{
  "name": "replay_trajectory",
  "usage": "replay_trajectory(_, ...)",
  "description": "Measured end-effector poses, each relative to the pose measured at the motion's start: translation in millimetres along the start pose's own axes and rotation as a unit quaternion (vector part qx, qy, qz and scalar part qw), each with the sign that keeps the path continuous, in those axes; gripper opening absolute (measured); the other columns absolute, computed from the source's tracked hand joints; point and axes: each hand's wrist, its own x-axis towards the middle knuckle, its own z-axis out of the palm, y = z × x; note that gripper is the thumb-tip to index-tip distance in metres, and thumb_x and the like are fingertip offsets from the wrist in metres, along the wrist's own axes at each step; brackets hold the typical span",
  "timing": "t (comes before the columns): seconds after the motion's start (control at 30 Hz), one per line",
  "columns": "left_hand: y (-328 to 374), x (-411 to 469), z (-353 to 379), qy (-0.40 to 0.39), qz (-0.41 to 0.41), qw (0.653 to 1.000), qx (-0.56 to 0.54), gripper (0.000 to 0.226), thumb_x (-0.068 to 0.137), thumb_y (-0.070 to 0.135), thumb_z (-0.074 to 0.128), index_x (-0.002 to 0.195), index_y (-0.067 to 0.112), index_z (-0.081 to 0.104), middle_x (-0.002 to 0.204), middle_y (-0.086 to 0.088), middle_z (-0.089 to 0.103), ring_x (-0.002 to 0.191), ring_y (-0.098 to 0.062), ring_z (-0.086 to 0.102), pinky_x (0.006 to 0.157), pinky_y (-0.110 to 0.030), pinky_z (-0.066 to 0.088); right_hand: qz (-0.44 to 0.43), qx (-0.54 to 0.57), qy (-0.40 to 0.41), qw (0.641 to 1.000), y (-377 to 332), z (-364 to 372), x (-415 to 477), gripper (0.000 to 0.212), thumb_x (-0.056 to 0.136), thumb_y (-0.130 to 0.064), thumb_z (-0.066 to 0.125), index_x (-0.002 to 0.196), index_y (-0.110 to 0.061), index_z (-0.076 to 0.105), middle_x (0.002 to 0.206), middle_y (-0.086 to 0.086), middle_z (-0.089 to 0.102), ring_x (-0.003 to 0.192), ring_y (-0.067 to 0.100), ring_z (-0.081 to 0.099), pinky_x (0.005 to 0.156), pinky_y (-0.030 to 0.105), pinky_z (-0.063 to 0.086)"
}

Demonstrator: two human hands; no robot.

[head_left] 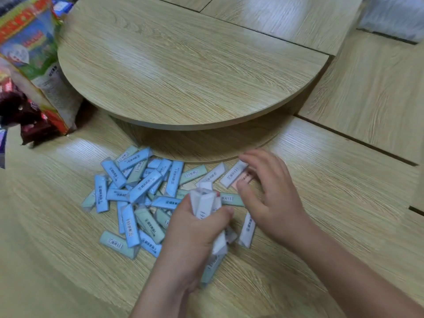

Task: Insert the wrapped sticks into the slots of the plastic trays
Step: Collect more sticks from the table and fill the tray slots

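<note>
On the floor (57, 249) beside the round table (183, 65): wrapped sticks (137, 193) lie heaped | left hand (195, 230) grips a bundle (203, 203) | right hand (273, 196) apparently pinches a white stick (232, 174), blurred | step: gathering | next: find trays, none visible.

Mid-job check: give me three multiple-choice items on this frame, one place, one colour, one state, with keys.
1. The pile of wrapped sticks lies: A) on the wooden surface in front of the round board; B) on top of that board; C) in a tray.
2. The pile is mostly: A) red and black; B) blue and pale green; C) yellow.
3. The left hand: A) lies flat; B) hangs idle; C) grips a bundle of sticks.
Key: A, the pile sits on the near side of the board's edge; B, those wrappers dominate; C, it is closed round the bundle while the right hand pinches a white stick.
</note>
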Motion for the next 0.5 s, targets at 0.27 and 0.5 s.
replay_trajectory(0.27,11.2,2.9,-21.8,0.014,0.018,0.999,0.042,0.009,0.094,0.003,0.06,0.092,0.012,0.06,0.062,-0.013,0.06,0.057,-0.024,0.06,0.053,-0.032,0.053,-0.13,-0.281,-0.172,0.935,22.0,-5.5,21.7,0.089,0.076,-0.08,0.051,0.146,-0.026,0.041,0.146,-0.002,0.039,0.138,0.021,0.031,0.113,0.04,0.029)
replay_trajectory(0.5,1.2,10.0,-21.7,0.027,0.035,0.988,0.145,0.009,0.09,0.018,0.064,0.091,0.027,0.064,0.063,0.001,0.064,0.054,-0.013,0.058,0.053,-0.028,0.046,-0.112,-0.276,-0.163,0.941,20.6,-7.3,22.7,0.079,0.073,-0.08,0.051,0.134,-0.03,0.051,0.13,-0.008,0.048,0.124,0.018,0.042,0.099,0.041,0.041)
